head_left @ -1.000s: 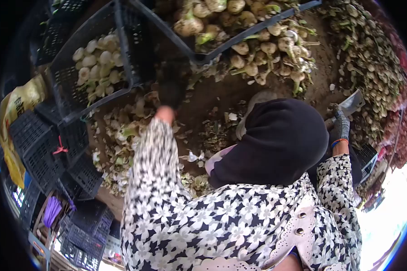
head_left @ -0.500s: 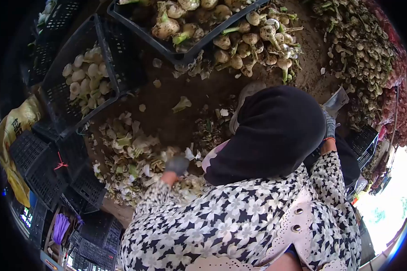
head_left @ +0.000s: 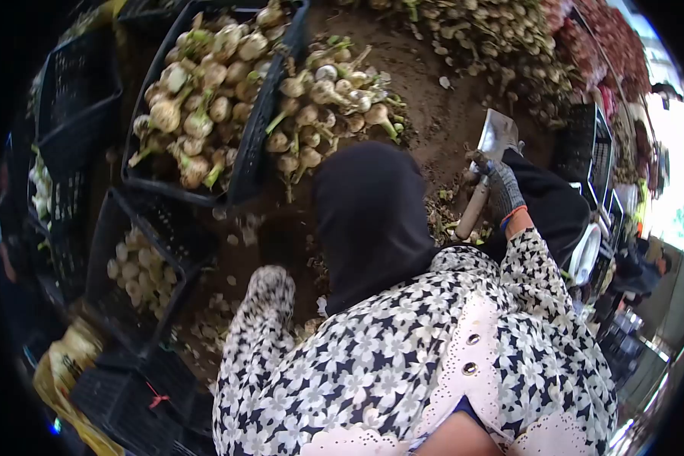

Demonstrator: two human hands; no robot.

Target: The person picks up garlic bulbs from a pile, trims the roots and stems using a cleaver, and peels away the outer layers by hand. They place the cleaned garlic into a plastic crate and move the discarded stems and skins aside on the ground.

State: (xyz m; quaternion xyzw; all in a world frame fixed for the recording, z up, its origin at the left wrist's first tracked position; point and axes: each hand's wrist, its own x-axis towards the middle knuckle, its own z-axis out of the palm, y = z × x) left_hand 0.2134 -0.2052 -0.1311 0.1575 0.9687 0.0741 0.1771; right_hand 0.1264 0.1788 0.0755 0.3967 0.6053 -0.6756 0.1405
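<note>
My gloved right hand (head_left: 507, 196) is closed around a tool (head_left: 475, 207) with a wooden handle and a broad, shiny metal blade; its exact kind is unclear. It is beside my dark-trousered leg on the right. On the left, my bent sleeve (head_left: 270, 300) points forward and hides my left hand. Ahead, a black crate (head_left: 260, 125) holds garlic bulbs (head_left: 205, 106) with soil and stalks on them. More unpeeled garlic bulbs (head_left: 334, 102) lie on the ground beside it. Nearer on the left, a smaller black crate (head_left: 159, 334) contains cleaned white garlic bulbs (head_left: 140, 273).
A large heap of garlic (head_left: 486, 42) spreads at the back, with red net sacks (head_left: 604, 45) behind it. Black crates (head_left: 585, 144) stand at the right, and more crates (head_left: 80, 87) at the far left. Peelings (head_left: 213, 319) litter the floor by a yellow sack (head_left: 72, 353).
The view has turned, bringing the crates lower and the tool into fuller sight. My left hand, over the peelings before, has gone behind its sleeve.
</note>
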